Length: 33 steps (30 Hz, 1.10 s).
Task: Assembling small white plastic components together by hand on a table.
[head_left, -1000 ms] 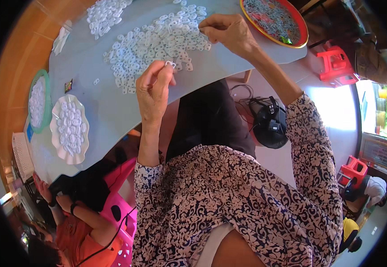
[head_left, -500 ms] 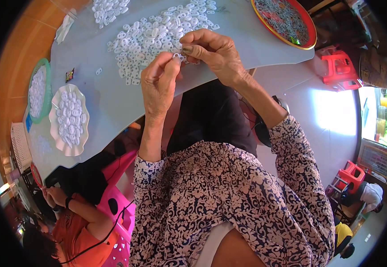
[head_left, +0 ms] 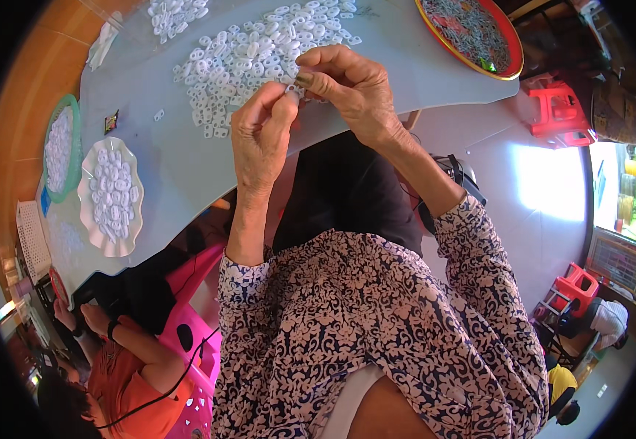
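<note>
The left hand [head_left: 263, 139] has its grip closed, thumb and forefinger pinching a small white piece [head_left: 290, 88] in front of the white pile [head_left: 248, 55] on the bench [head_left: 179, 172]. The right hand's [head_left: 358, 95] fingertips meet beside it; whether they pinch anything cannot be told.

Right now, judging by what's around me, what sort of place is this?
Probably a small informal workshop, perhaps in a home. Small white plastic-looking pieces lie heaped on the grey table, a round red tray holds small grey pieces, and a red plastic stool stands nearby.
</note>
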Motion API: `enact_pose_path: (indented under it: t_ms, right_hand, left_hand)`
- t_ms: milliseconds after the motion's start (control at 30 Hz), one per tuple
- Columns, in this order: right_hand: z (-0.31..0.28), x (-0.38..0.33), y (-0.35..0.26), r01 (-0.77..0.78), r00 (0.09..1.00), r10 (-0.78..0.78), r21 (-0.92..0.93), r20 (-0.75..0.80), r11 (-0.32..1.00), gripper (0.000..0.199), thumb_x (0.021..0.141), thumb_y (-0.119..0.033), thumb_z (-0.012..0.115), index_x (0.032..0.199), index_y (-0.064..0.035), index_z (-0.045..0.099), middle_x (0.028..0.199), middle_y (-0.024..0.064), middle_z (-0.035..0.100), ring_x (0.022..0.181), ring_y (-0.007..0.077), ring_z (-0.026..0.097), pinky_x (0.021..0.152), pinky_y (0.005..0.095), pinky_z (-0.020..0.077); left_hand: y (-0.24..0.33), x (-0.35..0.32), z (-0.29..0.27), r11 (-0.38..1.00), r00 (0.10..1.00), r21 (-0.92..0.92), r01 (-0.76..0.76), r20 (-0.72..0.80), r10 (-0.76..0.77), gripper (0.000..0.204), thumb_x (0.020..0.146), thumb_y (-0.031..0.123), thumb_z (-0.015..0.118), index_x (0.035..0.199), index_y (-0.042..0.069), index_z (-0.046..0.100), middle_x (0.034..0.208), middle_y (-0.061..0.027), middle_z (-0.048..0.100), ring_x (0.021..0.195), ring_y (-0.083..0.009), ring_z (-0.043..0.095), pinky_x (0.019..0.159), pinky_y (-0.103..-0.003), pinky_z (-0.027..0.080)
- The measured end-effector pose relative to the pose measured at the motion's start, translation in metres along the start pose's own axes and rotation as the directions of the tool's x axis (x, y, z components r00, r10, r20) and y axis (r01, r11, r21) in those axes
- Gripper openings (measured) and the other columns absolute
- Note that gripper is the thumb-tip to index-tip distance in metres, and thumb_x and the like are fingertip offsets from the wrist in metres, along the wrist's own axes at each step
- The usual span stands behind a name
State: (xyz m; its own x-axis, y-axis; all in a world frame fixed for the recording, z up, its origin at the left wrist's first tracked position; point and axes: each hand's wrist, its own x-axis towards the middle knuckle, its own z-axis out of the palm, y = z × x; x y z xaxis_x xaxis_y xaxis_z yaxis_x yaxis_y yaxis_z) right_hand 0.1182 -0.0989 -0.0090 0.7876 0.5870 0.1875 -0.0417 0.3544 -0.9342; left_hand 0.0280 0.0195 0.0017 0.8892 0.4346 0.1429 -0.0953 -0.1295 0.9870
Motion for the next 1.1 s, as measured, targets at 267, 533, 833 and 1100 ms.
enact_pose_path:
  t_ms: [267, 533, 833, 1100]
  right_hand:
    - [-0.002, 0.0, 0.004, 0.028, 0.999, -0.027, -0.053, 0.018, 0.998, 0.016, 0.086, -0.003, 0.063, 0.102, 0.0, 0.063, 0.087, 0.0027, 0.065, 0.078, 0.0076, 0.06, 0.072, 0.0222, 0.0514]
    - [-0.005, -0.002, 0.005, 0.038, 0.997, -0.032, -0.088, 0.065, 0.995, 0.014, 0.088, -0.008, 0.062, 0.099, 0.0008, 0.063, 0.085, 0.0031, 0.064, 0.077, 0.0078, 0.058, 0.072, 0.0234, 0.0508]
    - [-0.007, -0.002, -0.003, 0.049, 0.996, -0.025, -0.302, 0.083, 0.952, 0.017, 0.088, -0.016, 0.063, 0.09, 0.0006, 0.065, 0.075, 0.0025, 0.064, 0.069, 0.0078, 0.056, 0.065, 0.0234, 0.049]
    - [-0.003, -0.002, -0.005, 0.112, 0.993, -0.081, -0.43, 0.09, 0.896, 0.019, 0.088, -0.019, 0.064, 0.088, 0.0, 0.065, 0.072, 0.0021, 0.063, 0.069, 0.0074, 0.057, 0.063, 0.0238, 0.0485]
  left_hand:
    - [0.001, 0.001, 0.001, 0.999, 1.0, 0.043, -0.015, 0.008, 0.015, 0.02, 0.086, 0.015, 0.055, 0.072, 0.002, 0.048, 0.061, 0.0039, 0.041, 0.058, -0.0038, 0.035, 0.051, -0.022, 0.031]
    - [-0.006, 0.0, -0.001, 0.999, 0.999, 0.034, -0.036, 0.027, 0.035, 0.018, 0.085, 0.013, 0.055, 0.072, 0.002, 0.049, 0.06, 0.0048, 0.041, 0.058, -0.003, 0.035, 0.05, -0.022, 0.031]
    - [-0.004, -0.002, -0.002, 0.997, 0.998, -0.074, 0.023, 0.054, -0.019, 0.018, 0.085, 0.011, 0.057, 0.071, 0.002, 0.05, 0.062, 0.0058, 0.044, 0.057, -0.0023, 0.036, 0.05, -0.02, 0.029]
    - [-0.003, -0.001, -0.004, 0.993, 0.989, 0.004, -0.118, 0.096, 0.117, 0.019, 0.089, 0.013, 0.055, 0.076, 0.001, 0.052, 0.062, 0.0041, 0.045, 0.057, -0.003, 0.036, 0.051, -0.02, 0.029]
